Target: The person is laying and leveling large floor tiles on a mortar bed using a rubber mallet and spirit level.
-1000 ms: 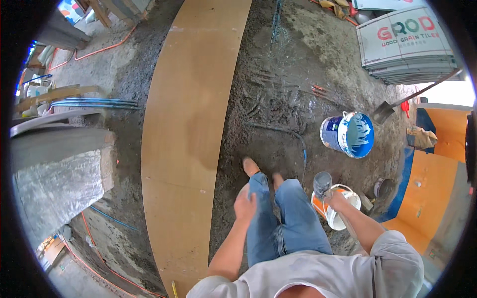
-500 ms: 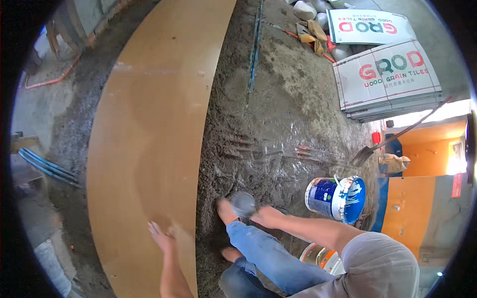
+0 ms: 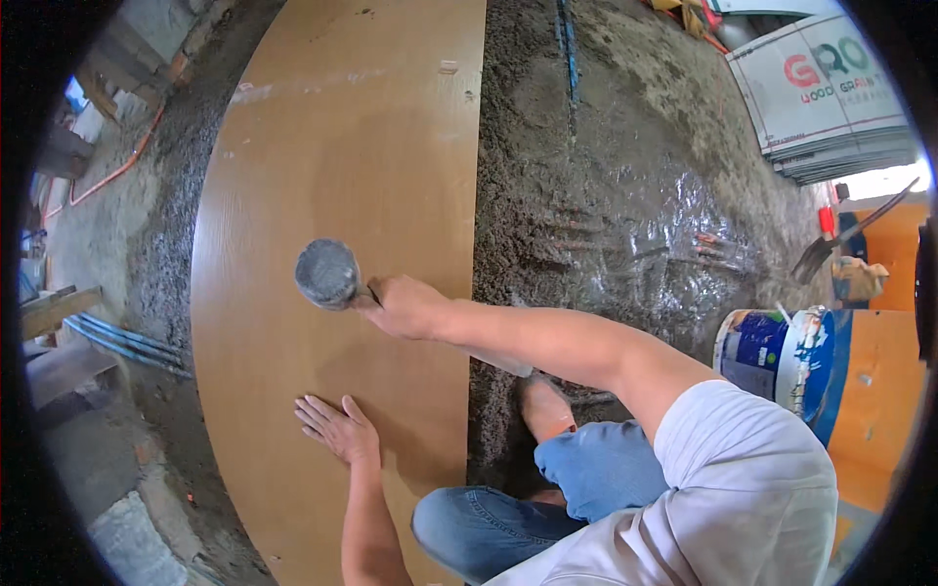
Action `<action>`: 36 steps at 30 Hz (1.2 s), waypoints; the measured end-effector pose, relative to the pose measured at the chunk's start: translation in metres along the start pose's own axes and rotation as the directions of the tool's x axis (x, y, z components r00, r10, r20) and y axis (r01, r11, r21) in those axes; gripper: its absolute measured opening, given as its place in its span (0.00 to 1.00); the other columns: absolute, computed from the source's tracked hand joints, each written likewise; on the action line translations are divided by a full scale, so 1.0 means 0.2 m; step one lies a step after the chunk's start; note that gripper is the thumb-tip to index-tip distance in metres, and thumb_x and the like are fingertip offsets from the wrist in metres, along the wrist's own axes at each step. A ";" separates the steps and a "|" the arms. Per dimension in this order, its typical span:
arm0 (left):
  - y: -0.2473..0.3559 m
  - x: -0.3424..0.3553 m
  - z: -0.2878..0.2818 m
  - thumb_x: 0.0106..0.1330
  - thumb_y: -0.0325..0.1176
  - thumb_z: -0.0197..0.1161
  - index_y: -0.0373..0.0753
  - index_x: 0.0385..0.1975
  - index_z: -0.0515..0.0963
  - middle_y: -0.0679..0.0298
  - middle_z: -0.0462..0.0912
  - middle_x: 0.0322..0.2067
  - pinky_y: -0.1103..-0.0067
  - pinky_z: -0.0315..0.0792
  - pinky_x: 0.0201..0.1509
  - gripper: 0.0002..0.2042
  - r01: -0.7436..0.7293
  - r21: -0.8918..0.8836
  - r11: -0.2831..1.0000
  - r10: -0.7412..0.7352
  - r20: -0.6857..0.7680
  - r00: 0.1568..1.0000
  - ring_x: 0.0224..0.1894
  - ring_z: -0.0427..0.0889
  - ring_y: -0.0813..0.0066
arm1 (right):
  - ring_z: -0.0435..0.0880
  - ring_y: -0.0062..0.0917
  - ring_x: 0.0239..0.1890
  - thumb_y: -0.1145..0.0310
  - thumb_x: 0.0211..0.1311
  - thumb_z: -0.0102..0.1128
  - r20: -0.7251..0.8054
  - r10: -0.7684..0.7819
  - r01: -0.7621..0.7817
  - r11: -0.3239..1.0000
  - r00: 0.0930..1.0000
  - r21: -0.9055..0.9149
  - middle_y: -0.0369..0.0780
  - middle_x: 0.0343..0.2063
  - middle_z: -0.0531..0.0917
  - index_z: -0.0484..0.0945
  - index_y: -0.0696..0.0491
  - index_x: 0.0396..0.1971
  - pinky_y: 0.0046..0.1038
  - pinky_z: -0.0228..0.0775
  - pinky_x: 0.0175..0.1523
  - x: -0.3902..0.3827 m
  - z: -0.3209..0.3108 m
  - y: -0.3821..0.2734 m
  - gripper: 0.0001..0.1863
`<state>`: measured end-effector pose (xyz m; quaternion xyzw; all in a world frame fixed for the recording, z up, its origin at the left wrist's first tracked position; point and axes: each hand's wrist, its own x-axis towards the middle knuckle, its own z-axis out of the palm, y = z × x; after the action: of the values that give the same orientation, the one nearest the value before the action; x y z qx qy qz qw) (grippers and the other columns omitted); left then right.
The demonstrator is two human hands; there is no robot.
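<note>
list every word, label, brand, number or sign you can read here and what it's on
Stacked white packages: large red and green lettering, cut off at the picture's rim, with smaller print around it; I won't copy the wording.
Blue and white bucket: a printed label, too small to read.
Mallet and tan board: no lettering can be made out.
</note>
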<state>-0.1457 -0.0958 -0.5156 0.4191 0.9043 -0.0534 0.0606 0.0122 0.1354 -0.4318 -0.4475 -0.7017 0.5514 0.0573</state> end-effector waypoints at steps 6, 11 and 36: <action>-0.02 0.02 -0.02 0.71 0.54 0.38 0.30 0.68 0.46 0.48 0.42 0.70 0.57 0.38 0.72 0.36 -0.031 0.014 0.999 0.031 -0.035 0.999 0.72 0.40 0.51 | 0.79 0.53 0.40 0.48 0.66 0.43 -0.207 -0.061 0.048 0.997 0.977 -0.066 0.56 0.34 0.81 0.76 0.60 0.39 0.46 0.70 0.45 0.08 -0.09 0.04 0.26; -0.01 0.01 0.02 0.71 0.54 0.38 0.31 0.68 0.47 0.48 0.44 0.70 0.57 0.40 0.72 0.36 -0.037 0.025 0.999 0.039 -0.068 0.997 0.72 0.42 0.51 | 0.79 0.49 0.44 0.47 0.65 0.43 -0.088 0.003 -0.022 0.976 0.996 -0.219 0.53 0.38 0.81 0.78 0.56 0.42 0.44 0.72 0.48 0.06 -0.16 0.12 0.26; -0.27 0.46 -0.07 0.69 0.53 0.44 0.31 0.67 0.50 0.49 0.44 0.70 0.56 0.36 0.72 0.35 0.010 -0.022 1.000 -0.012 -0.085 0.996 0.72 0.40 0.51 | 0.78 0.31 0.21 0.51 0.63 0.50 0.121 0.101 -0.087 0.989 0.987 -0.118 0.47 0.19 0.79 0.78 0.64 0.27 0.33 0.70 0.29 -0.01 -0.27 0.34 0.26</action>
<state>-0.2465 -0.0584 -0.5138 0.4155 0.9089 -0.0259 0.0261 0.0829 0.1726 -0.4674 -0.4468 -0.7119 0.5405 -0.0389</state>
